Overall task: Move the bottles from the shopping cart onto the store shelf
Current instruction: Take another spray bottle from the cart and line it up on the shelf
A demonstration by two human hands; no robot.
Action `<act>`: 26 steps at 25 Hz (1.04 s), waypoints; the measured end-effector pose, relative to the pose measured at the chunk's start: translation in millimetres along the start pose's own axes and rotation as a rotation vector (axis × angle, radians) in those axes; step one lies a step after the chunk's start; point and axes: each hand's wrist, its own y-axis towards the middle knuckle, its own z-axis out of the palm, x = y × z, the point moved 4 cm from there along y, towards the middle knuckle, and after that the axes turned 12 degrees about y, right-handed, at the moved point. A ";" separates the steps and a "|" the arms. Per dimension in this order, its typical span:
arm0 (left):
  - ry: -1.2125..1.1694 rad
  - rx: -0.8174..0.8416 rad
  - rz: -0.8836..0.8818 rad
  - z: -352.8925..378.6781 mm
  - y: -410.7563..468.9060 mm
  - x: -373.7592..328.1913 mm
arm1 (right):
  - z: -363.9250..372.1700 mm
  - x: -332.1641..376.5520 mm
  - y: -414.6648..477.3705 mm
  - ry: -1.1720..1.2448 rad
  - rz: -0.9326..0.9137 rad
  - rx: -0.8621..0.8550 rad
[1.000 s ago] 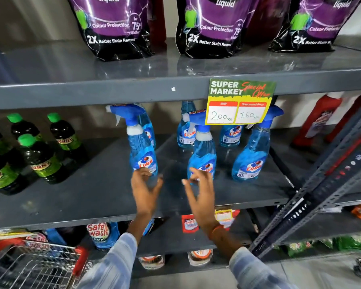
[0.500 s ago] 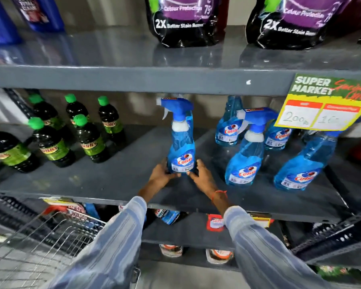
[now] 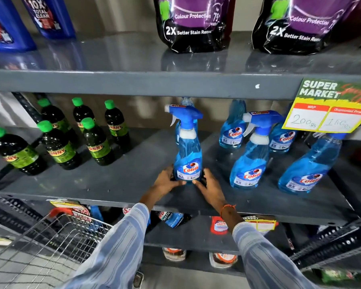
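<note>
Leftmost, the shopping cart [image 3: 40,245] is sitting empty-looking and low beside the shelf [image 3: 117,180]. Centrally, the left hand [image 3: 167,181] and right hand [image 3: 209,185] are cupping the base of a blue spray bottle [image 3: 187,151], which is standing upright near the shelf's front edge.

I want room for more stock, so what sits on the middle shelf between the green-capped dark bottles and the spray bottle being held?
Nothing: the head view shows bare grey shelf between the dark bottles and the spray bottle.

price tag [image 3: 329,107] cut off right, handwritten prices blurred
</note>
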 end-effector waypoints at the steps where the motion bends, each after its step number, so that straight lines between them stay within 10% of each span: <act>1: -0.003 0.005 -0.008 -0.2 0.8 1.0 | -0.7 1.2 0.0 0.006 -0.004 0.005; 26: -0.032 0.064 -0.038 -1.5 -1.7 -4.3 | -2.0 -2.6 -4.3 0.031 -0.047 0.035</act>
